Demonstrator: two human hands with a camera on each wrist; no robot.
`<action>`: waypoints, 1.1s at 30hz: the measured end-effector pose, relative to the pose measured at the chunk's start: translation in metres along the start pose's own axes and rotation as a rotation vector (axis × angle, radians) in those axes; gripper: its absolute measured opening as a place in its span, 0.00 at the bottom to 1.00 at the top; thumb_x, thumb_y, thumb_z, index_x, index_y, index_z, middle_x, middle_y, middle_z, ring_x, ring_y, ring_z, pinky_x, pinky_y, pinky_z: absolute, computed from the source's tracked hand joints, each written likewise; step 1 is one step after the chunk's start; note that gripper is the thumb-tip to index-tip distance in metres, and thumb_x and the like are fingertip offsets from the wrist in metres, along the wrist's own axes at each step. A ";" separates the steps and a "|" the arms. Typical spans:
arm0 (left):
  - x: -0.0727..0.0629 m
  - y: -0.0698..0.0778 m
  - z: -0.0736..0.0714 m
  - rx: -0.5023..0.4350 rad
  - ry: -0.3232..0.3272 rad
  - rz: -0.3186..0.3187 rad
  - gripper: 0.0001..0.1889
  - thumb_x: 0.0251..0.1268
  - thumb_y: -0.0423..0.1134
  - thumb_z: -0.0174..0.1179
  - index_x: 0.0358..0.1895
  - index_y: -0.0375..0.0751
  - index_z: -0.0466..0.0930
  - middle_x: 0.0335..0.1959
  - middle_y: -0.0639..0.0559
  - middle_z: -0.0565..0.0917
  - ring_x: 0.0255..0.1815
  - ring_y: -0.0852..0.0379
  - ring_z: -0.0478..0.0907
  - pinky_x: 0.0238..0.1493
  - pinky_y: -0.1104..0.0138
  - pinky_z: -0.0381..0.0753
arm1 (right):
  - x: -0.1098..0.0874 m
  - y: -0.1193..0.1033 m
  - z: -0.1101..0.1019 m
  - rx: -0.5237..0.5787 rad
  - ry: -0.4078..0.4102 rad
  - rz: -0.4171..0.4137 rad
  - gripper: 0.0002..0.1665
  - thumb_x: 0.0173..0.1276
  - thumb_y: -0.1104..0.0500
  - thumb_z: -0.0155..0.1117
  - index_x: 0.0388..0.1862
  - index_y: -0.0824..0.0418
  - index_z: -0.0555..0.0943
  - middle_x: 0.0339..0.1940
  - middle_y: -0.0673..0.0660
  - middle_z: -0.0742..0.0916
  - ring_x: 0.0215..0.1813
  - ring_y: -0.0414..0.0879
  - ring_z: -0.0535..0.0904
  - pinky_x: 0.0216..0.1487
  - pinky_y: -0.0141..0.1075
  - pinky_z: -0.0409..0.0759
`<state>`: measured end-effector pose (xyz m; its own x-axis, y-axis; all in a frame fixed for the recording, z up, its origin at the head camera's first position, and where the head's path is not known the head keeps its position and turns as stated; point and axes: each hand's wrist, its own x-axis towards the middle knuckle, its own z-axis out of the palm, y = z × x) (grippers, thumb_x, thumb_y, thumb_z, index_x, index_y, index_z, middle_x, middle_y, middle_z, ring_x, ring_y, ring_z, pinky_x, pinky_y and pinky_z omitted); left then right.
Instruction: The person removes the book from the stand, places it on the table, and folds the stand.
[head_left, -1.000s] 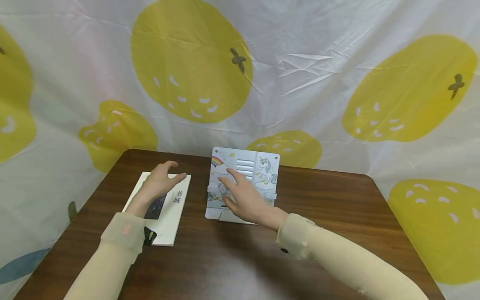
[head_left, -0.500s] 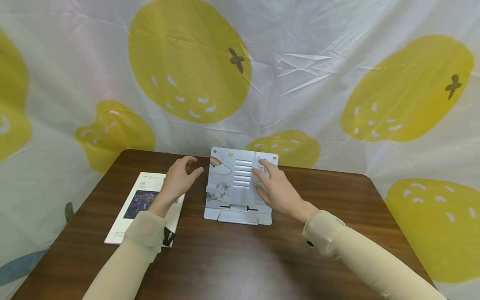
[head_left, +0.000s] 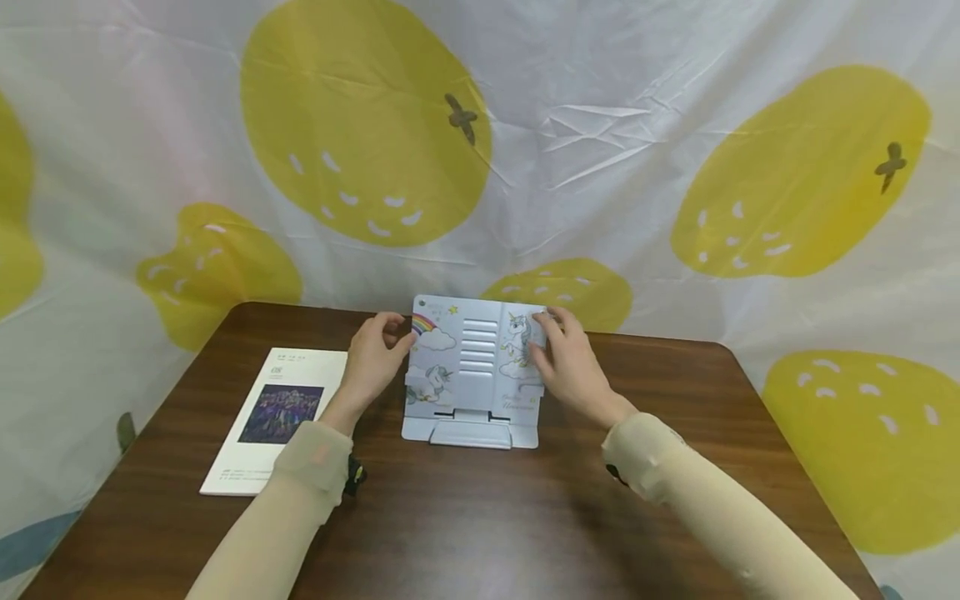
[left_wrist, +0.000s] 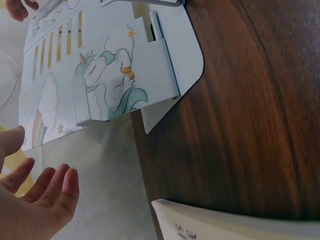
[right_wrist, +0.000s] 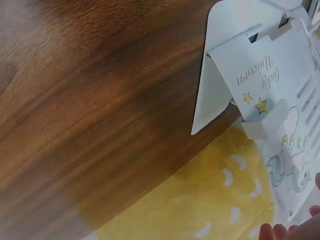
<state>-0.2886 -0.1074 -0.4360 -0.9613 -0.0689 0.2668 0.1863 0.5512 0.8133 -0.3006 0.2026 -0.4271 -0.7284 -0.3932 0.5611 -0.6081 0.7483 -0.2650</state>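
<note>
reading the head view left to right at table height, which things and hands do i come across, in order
white book → left hand → unicorn-printed stand → right hand

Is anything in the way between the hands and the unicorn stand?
No, nothing visible: the left hand is beside the unicorn stand, and the right hand is at its other edge. The booklet lies off to the left.

Surface point(head_left: 480, 517) is viewed from head height, forward and down, well back; stand point(head_left: 477, 392) is shared by both wrist cams, seen close and rotated, from its left and right sides.
</note>
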 end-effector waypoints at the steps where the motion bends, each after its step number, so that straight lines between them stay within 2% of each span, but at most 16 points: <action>1: 0.001 -0.001 0.001 -0.004 0.006 0.000 0.20 0.67 0.42 0.62 0.58 0.36 0.75 0.50 0.39 0.77 0.49 0.44 0.77 0.48 0.52 0.76 | 0.001 0.000 0.001 0.016 0.012 0.019 0.26 0.68 0.62 0.62 0.64 0.68 0.72 0.63 0.71 0.70 0.63 0.65 0.69 0.61 0.56 0.69; 7: 0.004 -0.002 0.007 -0.053 0.018 -0.014 0.25 0.67 0.40 0.63 0.63 0.35 0.71 0.56 0.38 0.77 0.49 0.44 0.80 0.46 0.54 0.80 | 0.004 0.000 0.008 0.122 0.090 0.161 0.31 0.68 0.64 0.61 0.68 0.69 0.66 0.61 0.69 0.72 0.62 0.61 0.69 0.63 0.51 0.67; 16: 0.011 0.000 0.013 -0.111 0.063 0.000 0.26 0.66 0.38 0.64 0.66 0.36 0.70 0.53 0.40 0.79 0.45 0.48 0.82 0.44 0.56 0.80 | 0.018 -0.005 0.028 0.297 0.186 0.403 0.31 0.70 0.58 0.61 0.68 0.68 0.66 0.57 0.68 0.74 0.54 0.61 0.74 0.53 0.49 0.73; 19: 0.015 0.002 0.016 -0.107 0.091 0.024 0.28 0.65 0.38 0.65 0.66 0.35 0.69 0.50 0.41 0.80 0.42 0.49 0.82 0.41 0.58 0.80 | 0.024 -0.005 0.034 0.311 0.216 0.422 0.30 0.70 0.57 0.62 0.67 0.69 0.68 0.54 0.67 0.76 0.53 0.60 0.76 0.51 0.47 0.73; 25: 0.020 0.007 0.018 -0.038 0.141 0.077 0.30 0.62 0.38 0.68 0.67 0.35 0.69 0.50 0.40 0.78 0.39 0.48 0.78 0.41 0.58 0.76 | 0.036 -0.005 0.040 0.281 0.311 0.392 0.26 0.68 0.56 0.67 0.59 0.68 0.74 0.45 0.62 0.77 0.48 0.59 0.75 0.47 0.43 0.72; 29: 0.021 0.010 0.019 0.035 0.141 0.072 0.31 0.61 0.41 0.69 0.66 0.39 0.71 0.48 0.41 0.78 0.39 0.47 0.76 0.40 0.55 0.74 | 0.040 -0.004 0.041 0.259 0.356 0.379 0.23 0.64 0.57 0.70 0.52 0.70 0.76 0.41 0.61 0.76 0.44 0.56 0.73 0.46 0.43 0.69; 33: 0.021 0.010 0.020 0.058 0.138 0.059 0.31 0.60 0.40 0.70 0.66 0.40 0.71 0.47 0.42 0.78 0.40 0.46 0.76 0.42 0.54 0.75 | 0.041 -0.003 0.040 0.246 0.359 0.381 0.21 0.63 0.58 0.71 0.46 0.71 0.76 0.38 0.60 0.75 0.42 0.53 0.70 0.46 0.42 0.68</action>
<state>-0.3110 -0.0868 -0.4327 -0.9114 -0.1464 0.3845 0.2251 0.6048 0.7639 -0.3413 0.1629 -0.4352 -0.7838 0.1173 0.6098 -0.4107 0.6386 -0.6508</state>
